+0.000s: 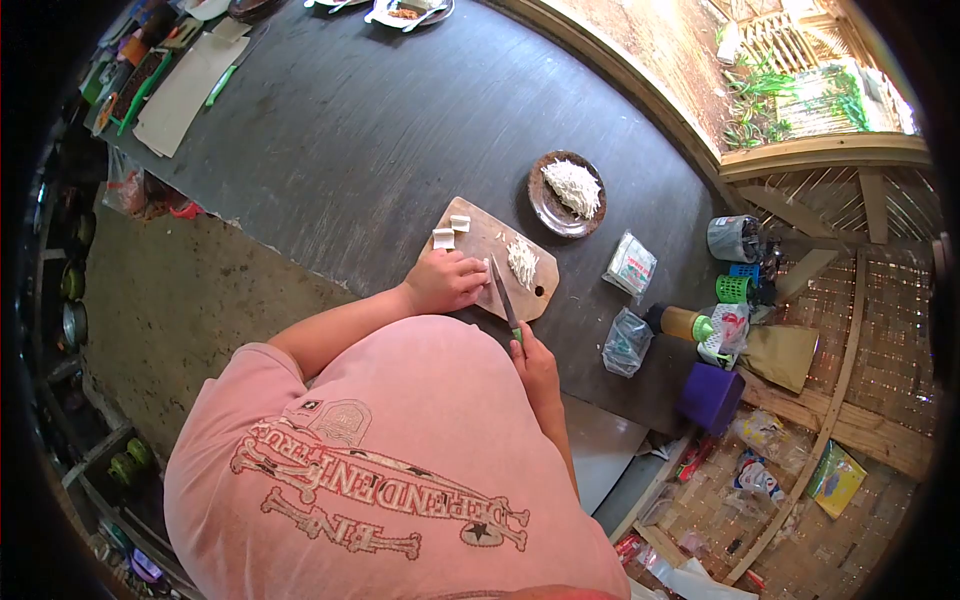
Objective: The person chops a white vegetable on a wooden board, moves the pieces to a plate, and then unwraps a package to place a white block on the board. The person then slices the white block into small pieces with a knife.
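- The person's right hand [537,368] is nearest, its fingers closed around the green handle of a knife [506,298], the blade pointing away over the cutting board.
- On the right, a clear plastic bag [627,342] lies on the dark table [340,170].
- The left hand [446,281] rests at the board's left side, fingers bent and close together, their tips near the blade; whether they pinch a piece I cannot tell.
- The wooden cutting board [490,225] carries thin white strips [521,263] right of the blade and two white chunks [443,238] beyond the left hand.
- Right of the board lies a printed packet [630,264].
- Farther, a brown plate [542,212] holds a heap of white shreds [572,190].
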Demonstrator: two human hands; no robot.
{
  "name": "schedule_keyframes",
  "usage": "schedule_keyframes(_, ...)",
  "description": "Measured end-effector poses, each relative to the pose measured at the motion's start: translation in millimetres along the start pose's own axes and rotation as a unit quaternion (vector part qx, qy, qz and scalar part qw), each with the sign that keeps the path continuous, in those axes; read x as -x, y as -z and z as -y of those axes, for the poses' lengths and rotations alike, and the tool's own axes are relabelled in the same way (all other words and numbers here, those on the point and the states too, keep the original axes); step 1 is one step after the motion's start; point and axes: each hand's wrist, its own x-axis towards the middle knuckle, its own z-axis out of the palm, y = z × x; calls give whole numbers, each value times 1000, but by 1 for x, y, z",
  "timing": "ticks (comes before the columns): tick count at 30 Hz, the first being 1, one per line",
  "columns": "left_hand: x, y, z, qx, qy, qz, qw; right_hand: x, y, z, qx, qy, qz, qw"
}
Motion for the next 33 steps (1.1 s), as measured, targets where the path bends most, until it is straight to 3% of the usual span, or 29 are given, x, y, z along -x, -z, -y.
schedule_keyframes(13, 0, 3, -5, -46, -15, 13, 999, -3, 5, -5, -2, 34, 6, 999)
schedule_keyframes(27, -1, 2, -6, -51, -6, 11, 999, -2, 7, -7, 121, 77, -24, 989)
schedule_keyframes(33, -1, 1, -7, -55, -2, 0, 998, -4, 14, 2, 147, 43, 9, 988)
